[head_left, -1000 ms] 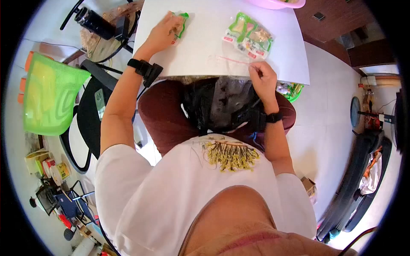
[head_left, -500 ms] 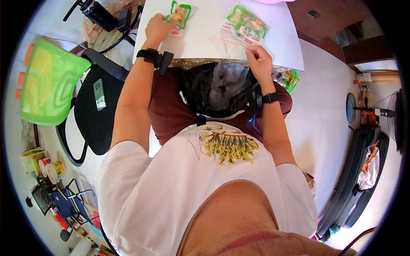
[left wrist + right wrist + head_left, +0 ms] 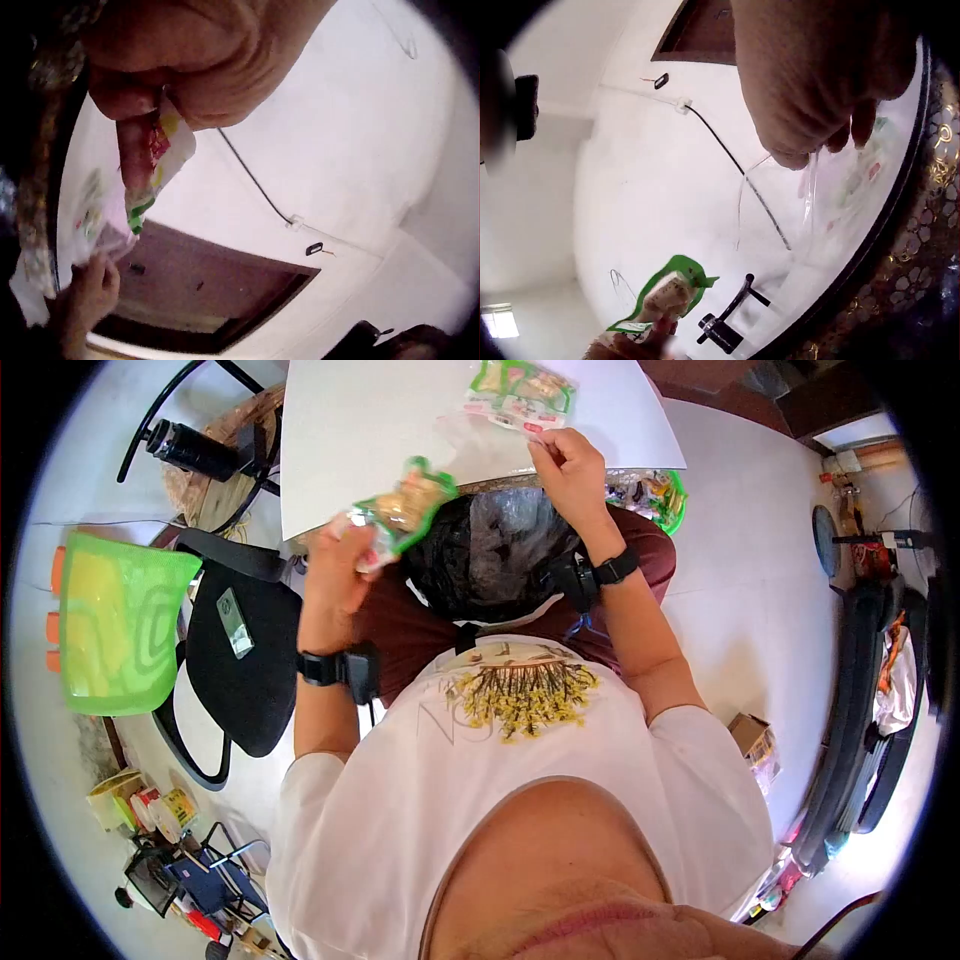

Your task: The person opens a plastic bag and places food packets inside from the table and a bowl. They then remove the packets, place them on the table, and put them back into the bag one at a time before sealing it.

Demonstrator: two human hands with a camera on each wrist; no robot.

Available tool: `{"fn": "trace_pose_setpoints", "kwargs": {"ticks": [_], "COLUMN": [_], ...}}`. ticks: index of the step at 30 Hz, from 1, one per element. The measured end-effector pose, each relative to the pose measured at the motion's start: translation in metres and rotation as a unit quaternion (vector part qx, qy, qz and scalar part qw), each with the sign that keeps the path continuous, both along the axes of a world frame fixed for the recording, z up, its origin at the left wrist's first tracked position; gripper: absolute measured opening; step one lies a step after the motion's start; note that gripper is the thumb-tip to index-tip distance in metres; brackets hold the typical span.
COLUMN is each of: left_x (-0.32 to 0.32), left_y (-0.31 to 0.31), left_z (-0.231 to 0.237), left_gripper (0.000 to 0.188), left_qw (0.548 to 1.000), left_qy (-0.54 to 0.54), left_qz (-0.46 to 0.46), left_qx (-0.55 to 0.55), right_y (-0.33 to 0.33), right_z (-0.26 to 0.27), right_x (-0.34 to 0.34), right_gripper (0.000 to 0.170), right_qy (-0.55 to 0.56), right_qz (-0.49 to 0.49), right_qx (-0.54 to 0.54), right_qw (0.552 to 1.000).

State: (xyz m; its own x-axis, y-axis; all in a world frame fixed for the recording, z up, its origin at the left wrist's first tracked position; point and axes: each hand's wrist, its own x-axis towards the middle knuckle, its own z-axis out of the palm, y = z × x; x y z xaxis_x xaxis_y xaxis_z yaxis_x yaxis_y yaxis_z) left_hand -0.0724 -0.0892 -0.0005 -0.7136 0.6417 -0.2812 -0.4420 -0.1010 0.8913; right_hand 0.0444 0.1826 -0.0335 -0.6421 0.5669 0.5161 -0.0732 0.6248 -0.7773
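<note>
In the head view, my left hand grips the end of a small green-edged snack packet, with pale pieces showing through its clear window. The packet is above the table's front edge, tilted. My right hand pinches the edge of a clear plastic bag at the front of the table. Similar green and white snack packets lie at the bag's far end. The right wrist view shows the clear film hanging from the right fingertips, and the held packet farther off.
A black plastic bag lies open over the lap, below the white table. Under the table's right corner is a green basket of small wrapped items. A chair with a phone on it stands at the left.
My left hand has lifted the snack packet off the table and brought it back toward the body. My right hand keeps hold of the clear bag's edge. The head view has shifted.
</note>
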Motion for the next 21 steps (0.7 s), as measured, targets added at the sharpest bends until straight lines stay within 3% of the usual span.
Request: {"fn": "trace_pose_setpoints", "kwargs": {"ticks": [1,4,12,18,19,20,21], "left_x": [0.001,0.02,0.024,-0.006,-0.016,-0.029,-0.043], "left_y": [0.0,0.038,0.133,0.194,0.202,0.21,0.218], "left_z": [-0.005,-0.002,0.008,-0.011,-0.015,-0.024,-0.036], "left_gripper": [0.025,0.024,0.032,0.023,0.023,0.023,0.024], "left_qw": [0.996,0.988,0.985,0.988,0.995,0.974,0.925], "left_qy": [-0.024,-0.097,-0.087,-0.061,0.082,0.223,0.358], "left_qz": [-0.083,-0.096,-0.051,-0.001,-0.018,-0.035,-0.051], "left_qx": [0.021,0.072,0.137,0.141,0.058,-0.027,-0.112], "right_y": [-0.002,-0.005,-0.009,-0.009,-0.009,-0.011,-0.012], "right_z": [0.004,0.008,0.017,0.016,0.016,0.016,0.017], "right_x": [0.001,0.002,0.006,0.002,0.002,0.002,0.002], "right_gripper": [0.009,0.009,0.01,0.01,0.01,0.01,0.011], "right_qy": [-0.005,0.009,0.022,0.041,0.041,0.033,0.025], "right_qz": [-0.005,0.007,0.002,0.029,0.035,0.037,0.04], "right_qx": [0.016,0.022,0.054,0.092,0.098,0.097,0.095], "right_qw": [1.0,1.0,0.998,0.994,0.994,0.994,0.994]}}
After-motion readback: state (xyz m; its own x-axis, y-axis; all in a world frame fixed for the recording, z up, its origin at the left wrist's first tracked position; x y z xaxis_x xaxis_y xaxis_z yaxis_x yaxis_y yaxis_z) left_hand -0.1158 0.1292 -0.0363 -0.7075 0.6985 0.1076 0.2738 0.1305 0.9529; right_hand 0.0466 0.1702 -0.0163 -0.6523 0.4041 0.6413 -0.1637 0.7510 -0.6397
